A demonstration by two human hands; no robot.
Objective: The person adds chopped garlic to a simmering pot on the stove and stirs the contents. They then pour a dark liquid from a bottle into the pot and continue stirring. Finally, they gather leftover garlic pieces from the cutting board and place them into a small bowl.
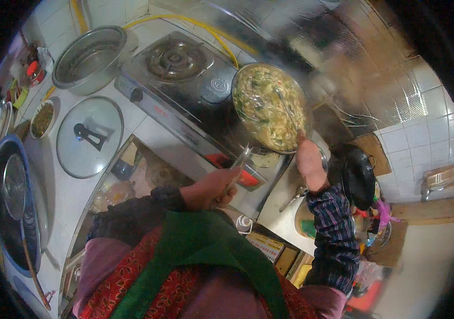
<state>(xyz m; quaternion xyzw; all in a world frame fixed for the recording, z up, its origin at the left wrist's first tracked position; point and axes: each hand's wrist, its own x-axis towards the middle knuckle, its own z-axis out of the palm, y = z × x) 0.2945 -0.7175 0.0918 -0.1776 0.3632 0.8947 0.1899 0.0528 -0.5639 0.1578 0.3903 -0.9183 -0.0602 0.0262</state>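
My right hand grips the handle of a metal utensil whose far end lies in the food. That food, pale yellow with green pieces and a glossy wet surface, fills a round pan on the right side of the stove. My left hand is closed around a metal clamp-like tool, which points toward the pan's near edge. Whether the tool touches the pan I cannot tell. Steam blurs the area behind the pan.
The gas stove has a bare left burner. Left of it are a deep metal pot, a glass lid, a small bowl and a basin with a strainer. A black wok-like pan stands at right.
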